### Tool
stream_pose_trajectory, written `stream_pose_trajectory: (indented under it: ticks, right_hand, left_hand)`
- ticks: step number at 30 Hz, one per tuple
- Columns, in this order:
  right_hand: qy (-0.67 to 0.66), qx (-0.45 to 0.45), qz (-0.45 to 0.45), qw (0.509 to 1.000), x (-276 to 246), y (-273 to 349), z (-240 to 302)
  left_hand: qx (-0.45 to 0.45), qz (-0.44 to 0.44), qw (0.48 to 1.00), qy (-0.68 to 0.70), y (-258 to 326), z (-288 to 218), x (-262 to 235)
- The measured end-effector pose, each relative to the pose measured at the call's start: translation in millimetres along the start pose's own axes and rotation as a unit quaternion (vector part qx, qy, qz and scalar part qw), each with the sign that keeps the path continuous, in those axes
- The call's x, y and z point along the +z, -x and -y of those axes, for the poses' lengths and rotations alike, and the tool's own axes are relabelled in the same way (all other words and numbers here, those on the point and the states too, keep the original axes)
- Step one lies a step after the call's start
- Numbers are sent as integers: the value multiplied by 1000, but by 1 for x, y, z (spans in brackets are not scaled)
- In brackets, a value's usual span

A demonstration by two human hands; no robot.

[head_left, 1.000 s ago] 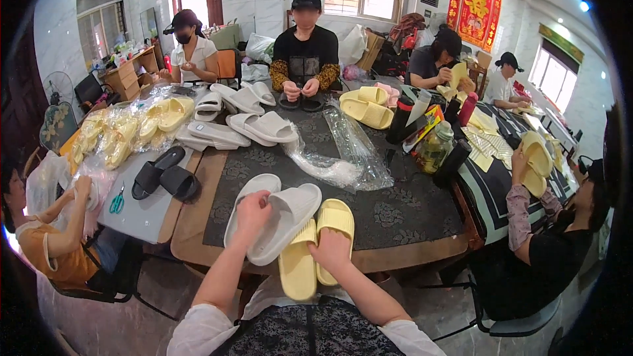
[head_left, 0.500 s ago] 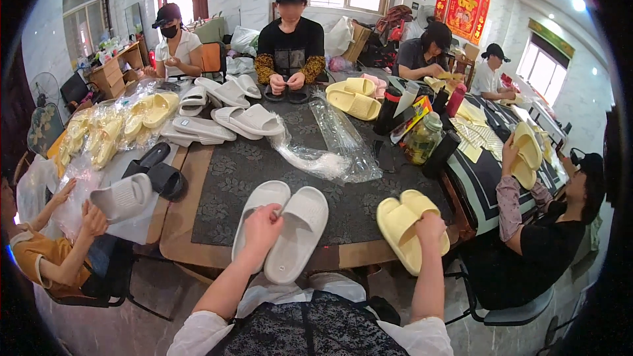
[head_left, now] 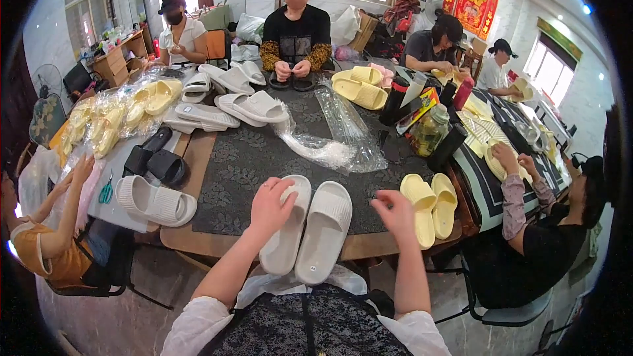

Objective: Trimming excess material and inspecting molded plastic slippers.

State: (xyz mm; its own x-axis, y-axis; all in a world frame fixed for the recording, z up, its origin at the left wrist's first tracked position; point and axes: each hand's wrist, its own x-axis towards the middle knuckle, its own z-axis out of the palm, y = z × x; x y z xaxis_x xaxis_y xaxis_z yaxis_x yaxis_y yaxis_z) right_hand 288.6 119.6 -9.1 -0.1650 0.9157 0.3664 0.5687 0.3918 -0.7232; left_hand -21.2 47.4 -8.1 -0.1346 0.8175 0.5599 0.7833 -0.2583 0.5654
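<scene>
A pair of grey slide slippers lies side by side at the table's front edge, a left slipper and a right slipper. Over the left one's strap is my left hand, thumb and fingers apart; whether it touches the strap I cannot tell. My right hand hovers between the grey pair and a pair of yellow slippers, fingers loosely bent and nothing between them. The yellow pair rests flat on the table, just right of that hand.
Clear plastic bags lie mid-table beyond the grey pair. More grey slippers, black slippers and bagged yellow slippers stand leftward. Bottles and a glass jar stand at right. Co-workers sit around, one close on each side.
My right hand has let go of the yellow slippers, now on the table farther right. My left hand has loosened over the grey slipper. At left, a co-worker has set down a grey slipper.
</scene>
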Motion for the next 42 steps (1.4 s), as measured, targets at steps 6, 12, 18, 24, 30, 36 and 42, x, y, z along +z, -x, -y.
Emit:
stream_pose_trajectory:
  ticks: [6, 12, 18, 24, 30, 36, 42]
  right_hand:
    - [19, -72, 94, 993, 92, -40, 42]
    - [104, -44, 227, 967, 155, -75, 30]
    - [66, 10, 126, 990, 160, -64, 35]
    - [-121, 6, 41, 992, 156, -66, 22]
    - [-299, 122, 99, 941, 160, -56, 10]
    - [-317, 53, 76, 944, 149, -55, 20]
    - [-293, 35, 99, 950, 153, -52, 16]
  left_hand:
    - [-8, 130, 987, -94, 0, 20, 33]
    - [5, 37, 992, -122, 15, 7, 36]
    - [-63, 128, 981, -133, -5, 11, 22]
    - [-73, 156, 984, -44, -47, 46, 55]
    - [-211, 101, 919, 317, -40, 53, 98]
    - [-196, 39, 928, 315, -35, 41, 91]
    - [-205, 45, 933, 292, -31, 44, 92]
